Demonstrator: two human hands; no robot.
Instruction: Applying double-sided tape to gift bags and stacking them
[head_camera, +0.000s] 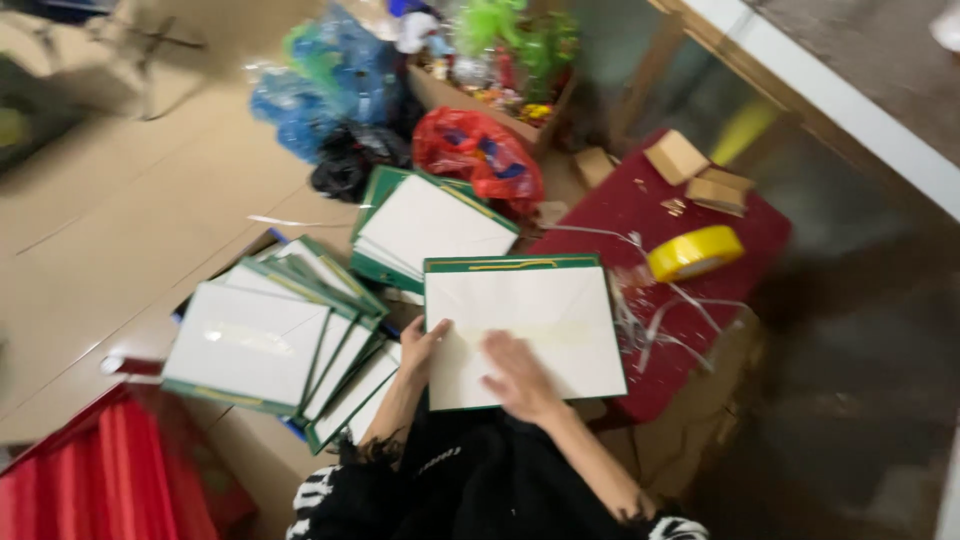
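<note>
A white rectangular board with a green border (540, 305) lies flat in front of me. My left hand (424, 345) grips its left edge near the bottom corner. My right hand (520, 375) rests flat on its lower white face, fingers spread. To the left, several similar green-edged white boards (262, 340) are fanned out in an overlapping pile. Another stack of them (435, 225) lies just beyond.
A yellow roll of tape (695, 252) sits on a dark red cloth-covered surface (690, 205) at the right, with small cardboard boxes (678, 156) and loose strips. Red (478, 152), blue (330, 80) and black plastic bags lie farther back. A red object (110, 470) fills the lower left.
</note>
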